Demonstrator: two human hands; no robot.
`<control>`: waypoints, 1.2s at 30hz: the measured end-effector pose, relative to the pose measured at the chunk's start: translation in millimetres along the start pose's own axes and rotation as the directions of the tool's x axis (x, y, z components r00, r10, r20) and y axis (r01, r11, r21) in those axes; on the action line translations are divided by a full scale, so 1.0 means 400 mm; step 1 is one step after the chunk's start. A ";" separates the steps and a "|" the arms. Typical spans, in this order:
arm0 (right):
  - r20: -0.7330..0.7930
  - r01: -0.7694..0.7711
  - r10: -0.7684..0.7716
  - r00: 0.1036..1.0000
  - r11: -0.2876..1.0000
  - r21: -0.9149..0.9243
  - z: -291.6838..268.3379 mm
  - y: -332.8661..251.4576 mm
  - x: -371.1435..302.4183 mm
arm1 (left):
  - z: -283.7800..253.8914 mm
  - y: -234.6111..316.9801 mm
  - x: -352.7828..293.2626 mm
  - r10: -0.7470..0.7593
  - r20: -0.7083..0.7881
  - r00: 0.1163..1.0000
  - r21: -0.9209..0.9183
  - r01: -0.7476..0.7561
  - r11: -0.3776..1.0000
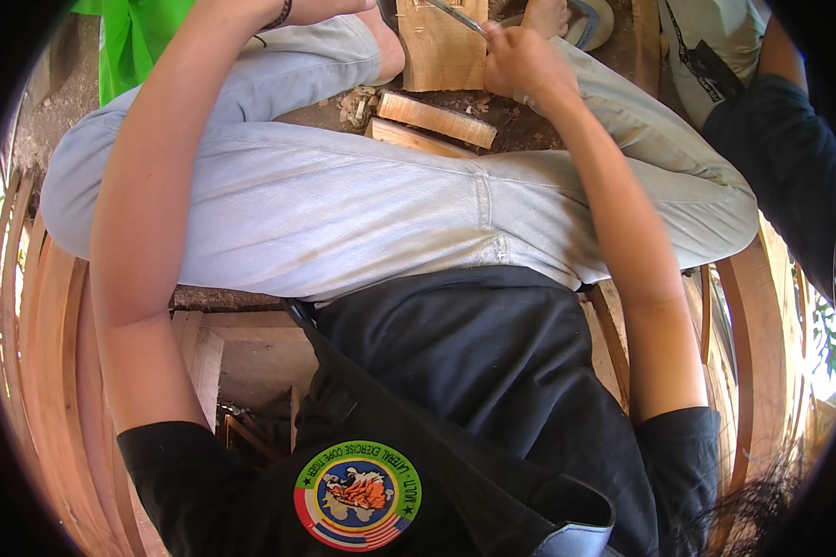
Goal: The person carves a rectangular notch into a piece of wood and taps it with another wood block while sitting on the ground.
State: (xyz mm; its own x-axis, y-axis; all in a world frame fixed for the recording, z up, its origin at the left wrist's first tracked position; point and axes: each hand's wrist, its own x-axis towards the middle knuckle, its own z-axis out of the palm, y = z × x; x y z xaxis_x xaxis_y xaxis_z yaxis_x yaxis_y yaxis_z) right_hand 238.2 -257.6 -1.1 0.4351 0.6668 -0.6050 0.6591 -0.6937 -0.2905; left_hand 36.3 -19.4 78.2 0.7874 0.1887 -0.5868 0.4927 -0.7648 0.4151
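Observation:
My right hand [529,63] is closed on a slim metal tool [457,17], whose shape resembles a chisel. The tool slants up and left over a pale wooden board [444,60], and its far end leaves the picture. Near the top edge, the board's surface looks cut into. To the left of the board is my left hand [330,8], mostly cropped by the top edge, so its fingers do not show. A dark band [281,13] circles that wrist. Two wood offcuts [437,119] lie between the board and my crossed legs.
Wood chips [355,107] are scattered beside a bare foot [387,46]. A sandal [593,23] lies at the upper right. Another person in dark clothing [776,139] sits close on my right. Bright green cloth [135,46] is at the upper left. Curved-looking wooden slats [51,343] stand behind me.

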 end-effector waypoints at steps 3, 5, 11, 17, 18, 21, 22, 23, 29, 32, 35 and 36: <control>0.229 -0.409 0.361 0.904 0.575 0.709 -0.107 -0.071 -0.002 | -0.016 0.006 -0.016 0.034 -0.027 0.999 -0.016 -0.034 0.999; 0.255 -0.425 0.361 0.897 0.548 0.720 -0.148 -0.072 -0.025 | -0.027 0.004 -0.025 0.040 -0.055 0.998 -0.012 -0.040 0.999; 0.227 -0.143 0.102 0.969 0.975 0.169 -0.109 -0.056 -0.067 | -0.016 -0.001 -0.020 -0.053 0.022 0.998 0.001 0.053 0.999; 0.141 0.019 -0.010 0.990 0.998 -0.062 -0.062 -0.015 -0.038 | -0.007 -0.002 0.008 0.025 -0.022 0.999 -0.012 -0.026 1.000; 0.151 0.068 -0.053 0.987 0.993 -0.092 -0.076 -0.015 -0.040 | -0.009 -0.006 -0.011 0.004 -0.028 1.000 -0.017 -0.004 1.000; 0.138 0.086 -0.047 0.989 0.952 -0.293 -0.105 -0.042 -0.055 | -0.008 -0.002 -0.021 0.003 -0.038 0.999 -0.049 -0.005 0.999; 0.115 0.037 0.007 0.993 0.927 -0.373 -0.111 -0.042 -0.060 | -0.014 0.007 0.008 0.039 -0.030 0.999 -0.061 -0.041 0.997; 0.117 0.027 0.019 0.993 0.925 -0.380 -0.113 -0.054 -0.063 | -0.020 0.020 0.003 0.032 -0.023 0.999 -0.072 -0.034 0.997; 0.215 -0.077 0.037 0.976 0.980 0.182 0.011 0.002 -0.042 | -0.026 0.049 -0.001 0.081 -0.024 0.996 -0.074 -0.083 0.994; 0.603 -0.564 0.228 0.765 0.690 0.454 -0.026 -0.113 -0.071 | -0.001 0.001 0.007 0.028 -0.053 0.998 -0.116 -0.034 0.993; 0.441 -0.367 0.236 0.866 0.899 0.239 -0.023 -0.100 -0.066 | 0.002 -0.018 0.018 0.117 -0.112 0.987 -0.107 -0.129 0.986; 0.322 -0.245 0.206 0.924 0.966 0.083 -0.032 -0.087 -0.066 | 0.008 -0.022 0.029 0.141 -0.126 0.982 -0.120 -0.157 0.980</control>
State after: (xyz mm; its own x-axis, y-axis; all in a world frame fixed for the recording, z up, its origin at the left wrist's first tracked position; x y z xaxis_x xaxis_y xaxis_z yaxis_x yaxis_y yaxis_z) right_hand 211.6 -247.8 34.5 0.3403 0.3852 -0.8578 0.4792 -0.8559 -0.1942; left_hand 39.9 -12.3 65.4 0.8896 0.1548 -0.4297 0.4040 -0.7056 0.5821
